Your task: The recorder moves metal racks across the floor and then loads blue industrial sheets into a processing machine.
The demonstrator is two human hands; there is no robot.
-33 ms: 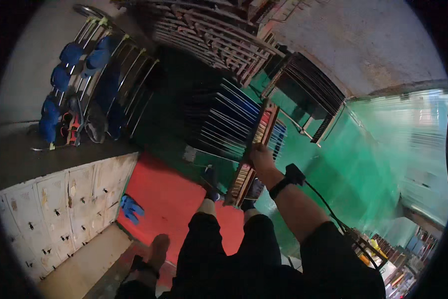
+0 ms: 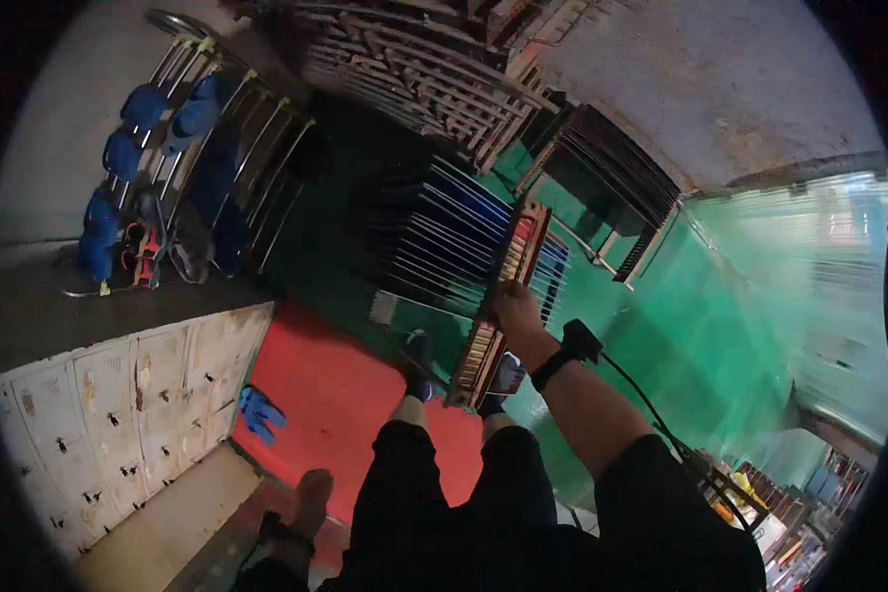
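Observation:
My right hand (image 2: 516, 310) is closed around the middle of a long, narrow brown tray-like frame (image 2: 478, 361). Rows of small yellowish and red pieces line it, too small to make out. The frame slants in front of my legs, over a rack of thin parallel light rods with dark-blue panels (image 2: 447, 237). My left hand (image 2: 312, 498) hangs low on the left, above the edge of the red floor covering (image 2: 335, 405). Its fingers are too dim and blurred to read. Blue gloves (image 2: 260, 412) lie on the red covering, ahead of that hand.
White metal lockers (image 2: 118, 414) stand at left, with a metal rack (image 2: 182, 148) of blue caps and shoes on top. Brown metal racks (image 2: 434, 79) fill the back. A dark slatted rack (image 2: 612, 153) stands on the green floor (image 2: 661, 316), beside clear strip curtains (image 2: 809, 276).

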